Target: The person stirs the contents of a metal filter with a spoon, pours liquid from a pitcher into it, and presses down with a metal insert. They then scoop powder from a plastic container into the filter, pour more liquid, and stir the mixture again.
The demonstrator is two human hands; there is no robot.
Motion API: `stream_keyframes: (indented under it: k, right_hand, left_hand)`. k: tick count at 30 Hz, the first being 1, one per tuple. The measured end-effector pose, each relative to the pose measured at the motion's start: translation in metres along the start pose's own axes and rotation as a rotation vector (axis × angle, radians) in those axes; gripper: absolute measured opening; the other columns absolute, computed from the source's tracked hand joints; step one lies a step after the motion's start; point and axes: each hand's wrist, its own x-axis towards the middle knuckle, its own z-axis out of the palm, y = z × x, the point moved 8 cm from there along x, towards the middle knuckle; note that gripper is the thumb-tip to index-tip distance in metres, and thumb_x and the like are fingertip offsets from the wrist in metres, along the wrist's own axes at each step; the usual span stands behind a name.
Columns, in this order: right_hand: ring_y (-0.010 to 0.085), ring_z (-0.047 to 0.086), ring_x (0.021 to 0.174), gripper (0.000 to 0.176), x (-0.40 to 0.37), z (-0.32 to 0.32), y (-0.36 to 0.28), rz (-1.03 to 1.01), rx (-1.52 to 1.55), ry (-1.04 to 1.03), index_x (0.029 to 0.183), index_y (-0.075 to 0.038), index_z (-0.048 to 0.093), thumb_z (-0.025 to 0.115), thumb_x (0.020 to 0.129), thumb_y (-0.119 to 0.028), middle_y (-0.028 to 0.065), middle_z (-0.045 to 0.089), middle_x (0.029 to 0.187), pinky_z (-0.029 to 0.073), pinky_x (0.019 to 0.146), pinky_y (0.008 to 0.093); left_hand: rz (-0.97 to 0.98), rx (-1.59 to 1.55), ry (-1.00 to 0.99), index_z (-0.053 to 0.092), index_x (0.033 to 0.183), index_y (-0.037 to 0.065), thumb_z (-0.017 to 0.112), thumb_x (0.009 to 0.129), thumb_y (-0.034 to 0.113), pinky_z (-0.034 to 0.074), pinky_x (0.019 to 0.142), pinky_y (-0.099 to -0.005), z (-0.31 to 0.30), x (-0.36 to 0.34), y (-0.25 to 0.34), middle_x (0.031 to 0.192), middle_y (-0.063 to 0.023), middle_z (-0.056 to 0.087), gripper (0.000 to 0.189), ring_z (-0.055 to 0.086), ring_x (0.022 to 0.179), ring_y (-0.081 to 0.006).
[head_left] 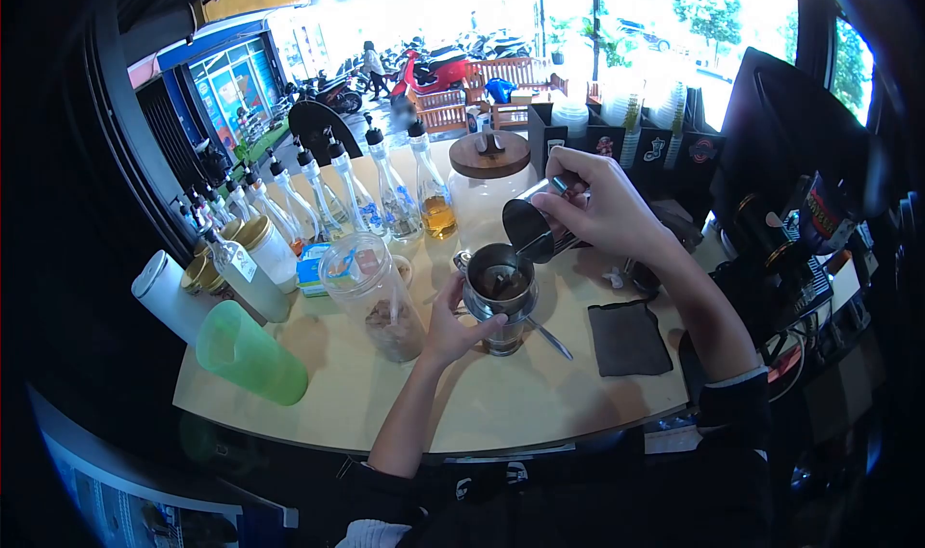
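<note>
Right hand (602, 206): fingers closed on the handle side of the metal pitcher; from where I stand, the handle itself is mostly hidden by them.
Metal pitcher (525, 230): just left of the right fingers, mouth tipped down toward the filter. The side grip probably lets the wrist set the tilt. Whether liquid is flowing, I cannot tell.
Left hand (453, 326): thumb in front and fingers at the left side, clamped around the filter's lower edge, apparently to steady it.
Metal filter (498, 297): within the left grasp, upright, below the right fingertips; its open top faces the pitcher, with dark contents inside.
Glass (504, 341): directly under the filter, below the left thumb, seemingly placed as its support.
Spoon (551, 340): to the right of the left thumb, slanting away from the glass.
Cloth (629, 338): below the right hand, flat on the table (501, 418), likely kept within reach for wiping.
Clear jar (371, 297): left of the left fingers, brown contents at its bottom.
Wooden-lidded jar (491, 201): beyond both sets of fingers.
</note>
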Motion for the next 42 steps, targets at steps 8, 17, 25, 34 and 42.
stream_keyframes:
  k: [8, 17, 25, 34, 42]
  right_hand:
    - [0.0146, 0.048, 0.054, 0.025, 0.006, -0.002, 0.002, 0.005, 0.077, 0.066, 0.083, 0.004, 0.046, 0.068, 0.081, -0.009, 0.011, 0.049, 0.065, 0.041, 0.051, 0.0322]
    - [0.0149, 0.051, 0.053, 0.023, 0.013, 0.006, -0.003, 0.001, 0.079, 0.051, 0.083, 0.003, 0.047, 0.067, 0.081, -0.008, 0.0115, 0.05, 0.061, 0.043, 0.052, 0.032]
    - [0.0129, 0.058, 0.054, 0.022, 0.013, 0.008, -0.014, -0.104, 0.052, 0.066, 0.082, 0.003, 0.047, 0.066, 0.083, -0.008, 0.0088, 0.052, 0.062, 0.044, 0.05, 0.0302]
    - [0.0121, 0.063, 0.055, 0.022, 0.004, 0.008, -0.018, -0.019, 0.114, -0.013, 0.081, 0.003, 0.047, 0.064, 0.085, -0.009, 0.0054, 0.052, 0.06, 0.043, 0.048, 0.0278]
    - [0.0085, 0.059, 0.053, 0.022, -0.003, 0.0, -0.01, -0.01, 0.158, 0.048, 0.08, 0.002, 0.047, 0.065, 0.085, -0.01, 0.0044, 0.052, 0.062, 0.042, 0.046, 0.0281]
  left_hand:
    - [0.016, 0.002, -0.001, 0.047, 0.124, 0.001, 0.084, 0.063, 0.024, 0.039, 0.101, -0.0361, 0.0, 0.0, 0.004, 0.115, -0.0115, 0.059, 0.075, 0.056, 0.112, -0.0208]
    - [-0.006, 0.0, -0.011, 0.047, 0.124, 0.002, 0.084, 0.063, 0.023, 0.039, 0.101, -0.0358, 0.001, 0.0, 0.003, 0.116, -0.0107, 0.059, 0.074, 0.056, 0.112, -0.0202]
    - [0.023, -0.002, -0.009, 0.047, 0.125, 0.002, 0.084, 0.063, 0.022, 0.039, 0.102, -0.0361, 0.001, 0.0, 0.004, 0.117, -0.0111, 0.059, 0.075, 0.055, 0.113, -0.0206]
    - [0.011, -0.02, -0.014, 0.046, 0.126, 0.002, 0.083, 0.064, 0.021, 0.039, 0.102, -0.0355, 0.002, 0.0, 0.006, 0.118, -0.0111, 0.058, 0.075, 0.055, 0.114, -0.0198]
    - [0.01, -0.025, -0.005, 0.046, 0.125, 0.002, 0.084, 0.064, 0.022, 0.04, 0.101, -0.0358, 0.001, 0.0, 0.002, 0.117, -0.0109, 0.059, 0.075, 0.056, 0.112, -0.02]
